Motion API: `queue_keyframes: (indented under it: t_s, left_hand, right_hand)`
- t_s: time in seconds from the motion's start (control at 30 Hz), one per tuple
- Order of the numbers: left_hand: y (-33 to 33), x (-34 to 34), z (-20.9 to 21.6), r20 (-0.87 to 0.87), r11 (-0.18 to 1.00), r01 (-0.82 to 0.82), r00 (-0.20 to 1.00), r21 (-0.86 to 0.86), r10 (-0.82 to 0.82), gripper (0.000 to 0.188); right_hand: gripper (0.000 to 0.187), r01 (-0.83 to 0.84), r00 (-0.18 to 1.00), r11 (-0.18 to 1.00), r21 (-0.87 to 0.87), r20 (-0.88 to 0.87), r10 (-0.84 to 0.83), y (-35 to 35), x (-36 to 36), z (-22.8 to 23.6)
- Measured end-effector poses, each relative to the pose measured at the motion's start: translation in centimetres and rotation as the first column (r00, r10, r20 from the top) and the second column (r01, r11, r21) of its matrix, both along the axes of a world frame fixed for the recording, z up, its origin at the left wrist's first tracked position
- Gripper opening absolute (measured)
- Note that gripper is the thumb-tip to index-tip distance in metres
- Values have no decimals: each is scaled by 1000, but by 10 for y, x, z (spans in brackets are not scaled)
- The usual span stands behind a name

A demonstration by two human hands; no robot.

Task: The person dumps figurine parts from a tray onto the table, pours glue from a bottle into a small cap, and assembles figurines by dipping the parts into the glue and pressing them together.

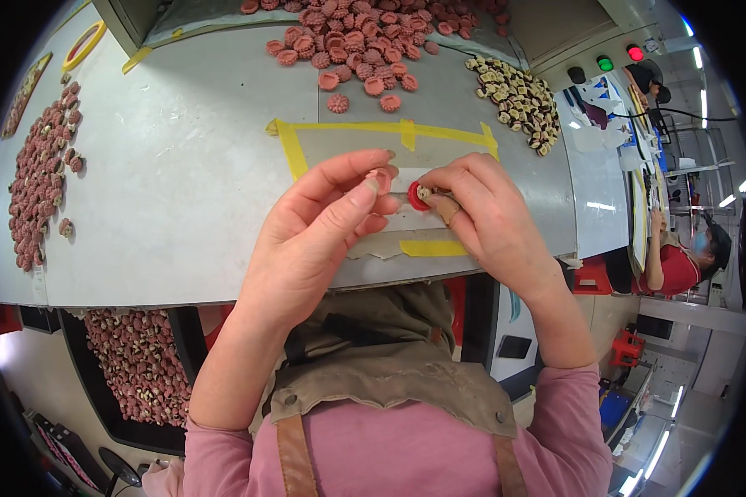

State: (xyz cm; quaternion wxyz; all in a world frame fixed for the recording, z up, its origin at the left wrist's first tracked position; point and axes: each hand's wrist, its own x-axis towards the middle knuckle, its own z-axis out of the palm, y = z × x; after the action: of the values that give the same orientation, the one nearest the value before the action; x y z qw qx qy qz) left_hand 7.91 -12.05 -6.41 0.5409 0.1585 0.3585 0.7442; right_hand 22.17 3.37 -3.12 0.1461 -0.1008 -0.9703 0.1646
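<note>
Between thumb and fingertips, my left hand (311, 224) pinches a small pink scalloped cup (380, 180), raised above the worktop. To its right, the fingers of my right hand (493, 207) close on a small cream-coloured piece (425, 192) at a red round holder (414, 197). Whether that piece rests in the holder or is held just over it, I cannot tell. A tan wrap covers one of my right fingertips. The holder sits on a pale strip inside a yellow tape outline (348, 127).
Loose pink cups (356, 41) are heaped at the back, with cream-and-dark pieces (518, 99) at the right. Joined pink-and-cream pieces (37, 182) cover the far left; more fill a black bin (137, 364) below. A machine panel (605, 62) stands back right; a co-worker (680, 261) is beyond.
</note>
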Motion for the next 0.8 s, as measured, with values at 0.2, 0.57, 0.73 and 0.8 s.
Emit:
queue_keyframes:
  t_s: [0.2,0.57,0.73,0.8]
  left_hand:
    - [-2,-2,0,70,998,36,997,54,-40,34]
    - [4,14,6,-112,996,-81,990,46,86,29]
    - [4,21,1,-258,977,-164,946,134,194,24]
    - [6,24,-5,-327,960,-209,908,185,261,23]
  right_hand:
    - [16,114,993,931,-347,0,-122,-2,8,0]
    - [18,-52,972,616,-786,-183,-151,-28,-3,0]
    - [17,-71,954,513,-856,-209,-216,-39,-6,0]
    - [17,-97,936,464,-880,-239,-258,-42,-6,-3]
